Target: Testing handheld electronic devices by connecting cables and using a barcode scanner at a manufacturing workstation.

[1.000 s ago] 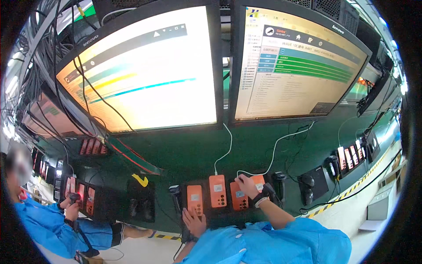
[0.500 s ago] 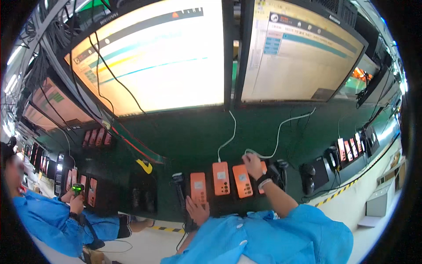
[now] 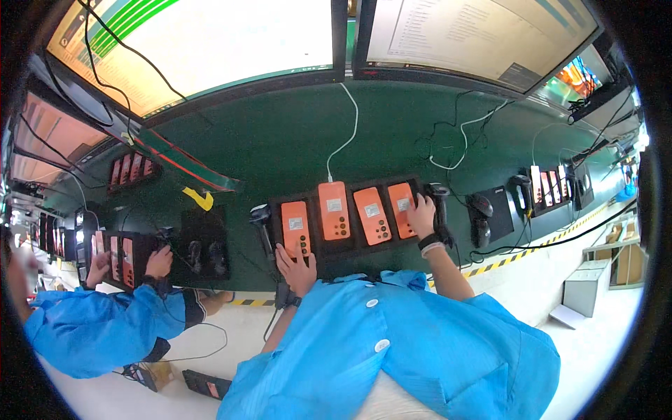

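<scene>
Four orange smartphones lie back side up in a black tray [image 3: 337, 250] on the green surface [image 3: 280, 133], in front of two monitors. The left hand [image 3: 297, 271] has its fingers spread over the lower end of the leftmost phone [image 3: 295, 218], probably resting there to steady it. The right hand [image 3: 422, 218] is at the right edge of the rightmost phone [image 3: 401, 203], fingers bent over its side; whether they pinch it or only touch it, I cannot tell, since the thumb is hidden.

Between them, untouched, are the cabled phone [image 3: 334, 210], set a little higher than its neighbours, and the third phone [image 3: 372, 213], slightly tilted. The camera lenses that show are toward the person, which appears to turn the opposite end toward the monitors, where the white cable [image 3: 355, 115] comes down and plugs in without crossing the hands. The second white cable [image 3: 465, 140] lies loose beyond the tray's right end, apart from every phone.

A handheld scanner stands on either side, the left scanner [image 3: 261, 222] and the right scanner [image 3: 439, 199], both seemingly kept upright for easy reach while leaving the row uncovered. To the left, a co-worker's hands [image 3: 159, 262] are at a similar tray.
</scene>
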Motion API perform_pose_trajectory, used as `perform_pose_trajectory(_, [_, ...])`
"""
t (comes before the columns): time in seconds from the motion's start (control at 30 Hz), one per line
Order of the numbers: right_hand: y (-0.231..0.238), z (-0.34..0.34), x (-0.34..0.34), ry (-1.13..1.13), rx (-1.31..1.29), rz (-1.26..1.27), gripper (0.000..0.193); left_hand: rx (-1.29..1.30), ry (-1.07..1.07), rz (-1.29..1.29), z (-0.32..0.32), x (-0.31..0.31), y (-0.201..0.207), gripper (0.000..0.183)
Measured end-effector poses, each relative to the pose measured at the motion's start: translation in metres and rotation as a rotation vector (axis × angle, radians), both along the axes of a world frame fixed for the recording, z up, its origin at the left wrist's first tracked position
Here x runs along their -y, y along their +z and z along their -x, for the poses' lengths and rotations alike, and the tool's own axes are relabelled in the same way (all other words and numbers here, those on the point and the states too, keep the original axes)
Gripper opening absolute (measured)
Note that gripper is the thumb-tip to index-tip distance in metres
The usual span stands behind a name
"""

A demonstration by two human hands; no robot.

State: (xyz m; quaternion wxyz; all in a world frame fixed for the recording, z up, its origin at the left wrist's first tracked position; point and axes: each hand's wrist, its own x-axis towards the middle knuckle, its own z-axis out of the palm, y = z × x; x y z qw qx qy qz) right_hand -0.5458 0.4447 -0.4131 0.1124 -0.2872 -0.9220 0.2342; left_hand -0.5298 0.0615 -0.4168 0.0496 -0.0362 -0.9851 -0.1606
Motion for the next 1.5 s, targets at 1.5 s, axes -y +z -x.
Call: perform_pose_trajectory(1.5, [0.072, 0.108, 0.163, 0.652, -0.122, 0.388, 0.019, -0.208, 0.104, -0.035, 0.004, -0.007, 0.015, 0.061])
